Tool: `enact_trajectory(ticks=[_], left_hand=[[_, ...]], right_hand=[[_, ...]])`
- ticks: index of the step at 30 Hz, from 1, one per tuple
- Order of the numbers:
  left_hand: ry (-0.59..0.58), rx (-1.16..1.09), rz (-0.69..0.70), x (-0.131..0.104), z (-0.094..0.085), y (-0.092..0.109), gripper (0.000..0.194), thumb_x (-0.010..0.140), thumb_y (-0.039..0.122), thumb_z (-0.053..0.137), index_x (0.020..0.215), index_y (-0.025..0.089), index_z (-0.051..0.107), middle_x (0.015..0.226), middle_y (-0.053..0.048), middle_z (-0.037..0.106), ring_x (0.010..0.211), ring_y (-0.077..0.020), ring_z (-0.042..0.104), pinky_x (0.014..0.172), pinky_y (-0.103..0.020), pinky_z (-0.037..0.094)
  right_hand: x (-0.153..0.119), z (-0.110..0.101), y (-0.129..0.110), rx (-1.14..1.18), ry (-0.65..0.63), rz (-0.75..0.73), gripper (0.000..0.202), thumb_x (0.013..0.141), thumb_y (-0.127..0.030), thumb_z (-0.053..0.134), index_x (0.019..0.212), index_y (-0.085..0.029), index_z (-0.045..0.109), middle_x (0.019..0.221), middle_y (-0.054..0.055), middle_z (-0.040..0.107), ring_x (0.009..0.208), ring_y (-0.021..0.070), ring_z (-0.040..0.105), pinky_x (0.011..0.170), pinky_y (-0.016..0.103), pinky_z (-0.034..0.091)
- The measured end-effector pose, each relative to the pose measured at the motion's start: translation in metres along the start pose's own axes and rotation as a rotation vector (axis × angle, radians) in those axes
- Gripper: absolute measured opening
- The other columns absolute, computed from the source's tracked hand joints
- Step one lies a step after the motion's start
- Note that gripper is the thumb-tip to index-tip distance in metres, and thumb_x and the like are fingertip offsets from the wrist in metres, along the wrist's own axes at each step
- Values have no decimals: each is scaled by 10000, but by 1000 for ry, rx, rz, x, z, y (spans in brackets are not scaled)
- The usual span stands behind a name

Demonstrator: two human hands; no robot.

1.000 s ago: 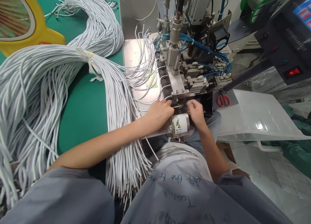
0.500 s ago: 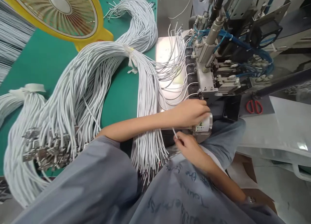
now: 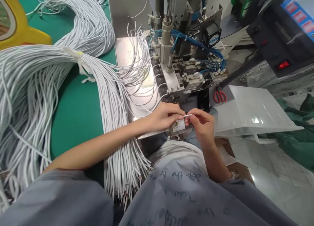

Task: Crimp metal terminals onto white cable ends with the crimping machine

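Observation:
Between my two hands a short end of white cable (image 3: 187,115) shows, just in front of the machine. My left hand (image 3: 166,115) pinches it from the left, palm down. From the right, my right hand (image 3: 201,122) grips the cable's tip between thumb and fingers. Under my left forearm hangs a tied bundle of white cables (image 3: 110,98), its loose ends lying near my lap. Several single cables run from this bundle into the row of black slots (image 3: 160,80) of the machine (image 3: 169,60).
A yellow fan (image 3: 22,33) stands at the left on the green table mat (image 3: 73,111). Red-handled scissors (image 3: 220,96) lie right of the machine, beside a black tray (image 3: 203,100). A control panel (image 3: 284,33) overhangs the right side, above a white sheet (image 3: 252,108).
The view has swung to the right. My right hand has risen from near my lap to meet my left hand at the machine's front, and both now hold the cable end.

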State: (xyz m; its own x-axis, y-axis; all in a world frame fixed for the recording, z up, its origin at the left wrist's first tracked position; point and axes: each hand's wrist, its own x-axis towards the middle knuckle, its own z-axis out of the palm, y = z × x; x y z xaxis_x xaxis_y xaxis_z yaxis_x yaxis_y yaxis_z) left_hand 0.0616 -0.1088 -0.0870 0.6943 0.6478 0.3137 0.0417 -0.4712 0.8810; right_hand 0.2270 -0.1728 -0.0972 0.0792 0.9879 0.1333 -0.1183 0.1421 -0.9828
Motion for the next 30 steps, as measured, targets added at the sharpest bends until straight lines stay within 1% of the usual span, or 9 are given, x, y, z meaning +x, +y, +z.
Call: enact_trajectory(ticks=[3,6,9,12,17,20,24,27,30], left_hand=[[-17,10,0,-1,3,1,241,904,280,496,855,134,682,659,-15,572,529,-61,511,517,-165,403],[45,28,44,-1,5,2,198,886,242,522,860,126,681,675,-28,584,585,-77,537,542,-172,417],[91,25,45,0,4,3,177,879,204,524,856,130,683,639,-19,576,582,-80,542,543,-171,424],[37,96,54,-1,2,3,215,897,176,463,887,139,675,626,-13,572,587,-84,545,558,-175,431],[-9,317,134,-3,1,-4,255,874,109,404,928,130,652,693,-27,572,621,-92,522,553,-184,399],[31,300,142,-3,3,-6,244,881,110,411,924,136,650,680,-18,555,611,-87,514,547,-178,393],[91,291,124,-3,6,-4,216,895,151,436,875,145,651,636,-4,526,582,-83,501,537,-176,392],[76,497,137,-4,5,0,245,900,157,405,856,132,645,637,-11,509,562,-94,473,515,-197,370],[31,819,165,-6,2,1,254,893,157,381,900,109,630,683,-31,516,564,-116,453,488,-231,334]], right_hand=[[3,3,0,-89,43,-93,104,769,-293,663,719,-202,663,674,-3,594,576,102,530,532,250,430],[6,3,-1,-165,50,-145,70,774,-249,655,724,-206,681,687,2,604,631,113,545,552,248,419],[9,0,-4,-205,5,-151,80,790,-239,632,757,-208,697,703,7,609,622,112,531,534,247,400],[15,-7,-9,-303,-58,-143,110,799,-246,617,747,-196,700,677,6,585,591,104,494,511,245,368],[23,-16,-16,-477,-163,-97,139,772,-235,626,662,-172,681,523,-42,422,484,72,351,466,237,288],[21,-9,-11,-425,-75,-80,145,756,-244,626,647,-168,684,491,-53,363,475,72,323,462,238,274],[12,8,-1,-350,132,-47,176,772,-286,592,682,-171,691,539,-26,461,498,91,377,462,247,295],[10,13,-1,-476,189,-114,190,795,-282,571,677,-180,680,522,-33,416,491,94,357,475,257,306],[16,6,-5,-606,67,-161,224,787,-235,564,575,-179,609,493,-50,304,476,86,299,483,263,285]])
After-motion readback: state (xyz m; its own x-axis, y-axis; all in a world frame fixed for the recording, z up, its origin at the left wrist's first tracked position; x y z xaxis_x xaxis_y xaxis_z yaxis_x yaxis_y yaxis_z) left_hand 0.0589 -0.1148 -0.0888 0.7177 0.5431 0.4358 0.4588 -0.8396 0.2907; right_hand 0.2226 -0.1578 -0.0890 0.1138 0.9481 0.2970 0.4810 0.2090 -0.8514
